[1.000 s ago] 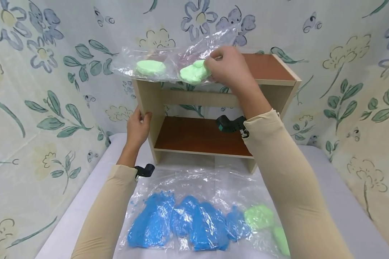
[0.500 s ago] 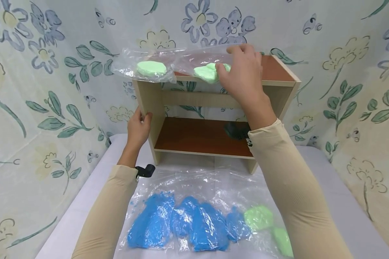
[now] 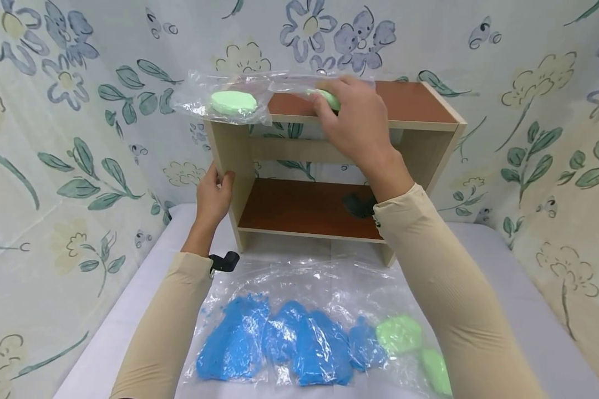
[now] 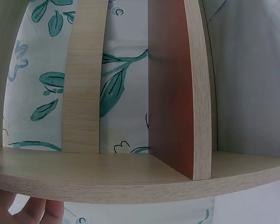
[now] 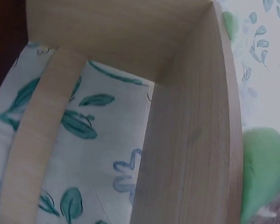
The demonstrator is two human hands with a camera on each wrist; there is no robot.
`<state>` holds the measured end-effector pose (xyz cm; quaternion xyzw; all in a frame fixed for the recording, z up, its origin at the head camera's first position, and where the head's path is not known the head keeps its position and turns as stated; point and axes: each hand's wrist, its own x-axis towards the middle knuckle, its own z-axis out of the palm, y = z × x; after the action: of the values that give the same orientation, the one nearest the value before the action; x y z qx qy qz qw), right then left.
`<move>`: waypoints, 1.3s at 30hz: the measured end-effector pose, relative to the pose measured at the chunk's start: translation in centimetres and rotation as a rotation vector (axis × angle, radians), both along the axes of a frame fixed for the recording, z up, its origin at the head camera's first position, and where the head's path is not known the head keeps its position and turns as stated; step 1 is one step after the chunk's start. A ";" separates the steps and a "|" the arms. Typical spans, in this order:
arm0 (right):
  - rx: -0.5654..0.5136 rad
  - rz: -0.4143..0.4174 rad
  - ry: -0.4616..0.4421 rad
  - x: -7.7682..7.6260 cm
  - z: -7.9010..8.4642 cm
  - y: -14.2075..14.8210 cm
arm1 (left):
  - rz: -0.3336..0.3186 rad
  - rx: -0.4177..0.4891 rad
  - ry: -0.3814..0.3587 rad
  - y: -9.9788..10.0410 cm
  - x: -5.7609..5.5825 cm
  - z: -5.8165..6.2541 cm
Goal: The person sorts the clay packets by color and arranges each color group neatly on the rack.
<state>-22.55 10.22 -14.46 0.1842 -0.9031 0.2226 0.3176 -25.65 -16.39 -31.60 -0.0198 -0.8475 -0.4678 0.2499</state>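
Note:
A small wooden shelf unit (image 3: pixel 419 105) with red-brown boards stands upright in front of me. My left hand (image 3: pixel 213 197) grips the edge of its left side panel (image 3: pixel 229 160); in the left wrist view the fingers (image 4: pixel 35 210) wrap under that panel's edge. Over the top board, my right hand (image 3: pixel 359 122) holds a light green, clay-like lump (image 3: pixel 330 100) with clear plastic around it, thumb at the near side. The right wrist view shows this lump beside the top board's front edge. Another flat green lump (image 3: pixel 233 103) lies in clear plastic (image 3: pixel 194 94) at the top's left end.
Clear plastic bags (image 3: pixel 299 277) lie on the white-covered table (image 3: pixel 179 233) before the shelf. They contain several crumbly blue lumps (image 3: pixel 324 349) and two green ones (image 3: pixel 398 334). Floral cloth (image 3: pixel 80 166) hangs behind and at both sides.
My right hand has shifted right along the top with the green lump, then slightly back left, lowering its plastic onto the board. The left hand keeps its grip on the panel.

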 end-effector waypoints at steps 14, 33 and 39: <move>-0.625 -0.044 0.012 -1.3 0.9 -1.6 | 0.001 -0.005 0.047 0.2 -0.1 -0.2; -1.072 -0.024 0.075 -1.8 1.7 -1.4 | 0.009 0.002 0.023 -0.1 -0.1 -0.4; -1.086 0.129 0.084 -2.7 1.4 -3.3 | 0.011 0.004 0.034 0.0 -0.2 -0.3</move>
<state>-25.29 6.97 -13.02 0.0575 -0.6318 0.6682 0.3886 -25.83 -16.38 -31.88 -0.0226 -0.8424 -0.4676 0.2670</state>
